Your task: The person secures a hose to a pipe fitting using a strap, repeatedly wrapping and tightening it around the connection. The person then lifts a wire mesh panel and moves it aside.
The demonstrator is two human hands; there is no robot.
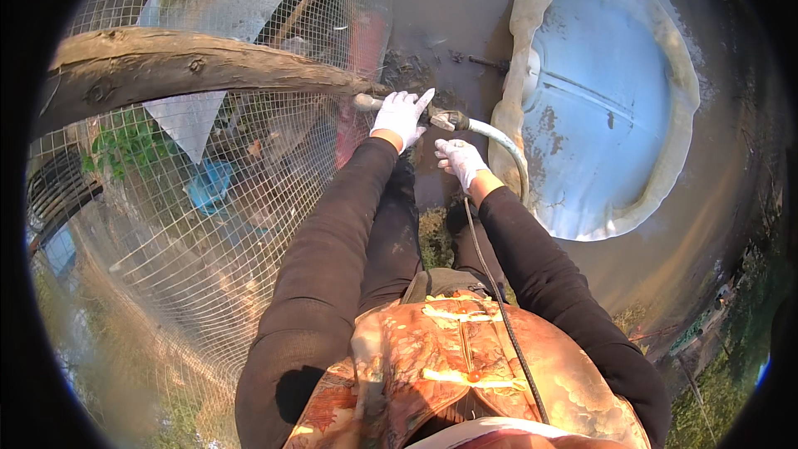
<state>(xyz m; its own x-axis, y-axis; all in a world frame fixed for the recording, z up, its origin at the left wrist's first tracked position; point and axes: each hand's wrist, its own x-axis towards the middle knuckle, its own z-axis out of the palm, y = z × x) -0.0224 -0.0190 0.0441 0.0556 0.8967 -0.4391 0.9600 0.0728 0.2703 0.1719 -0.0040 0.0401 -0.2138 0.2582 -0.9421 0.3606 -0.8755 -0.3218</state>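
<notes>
My left hand [401, 119], in a white glove, is closed over a pale pipe [366, 102] beside the end of a wooden post. The thumb side points up and to the right. Just right of that hand is a dirty valve-like fitting [449, 120]. From it a pale hose [504, 140] curves right and down past my right wrist. My right hand [460, 160], also gloved in white, sits below the fitting and apart from it, fingers curled in. Whatever may be between those fingers is hidden.
A large blue tub-like piece [603, 108] with a ragged pale rim lies in muddy water [453, 0] at right. Wire mesh [208, 283] fills the left side, crossed by the thick wooden post [199, 64]. A thin dark cord [505, 316] runs down over my patterned clothing.
</notes>
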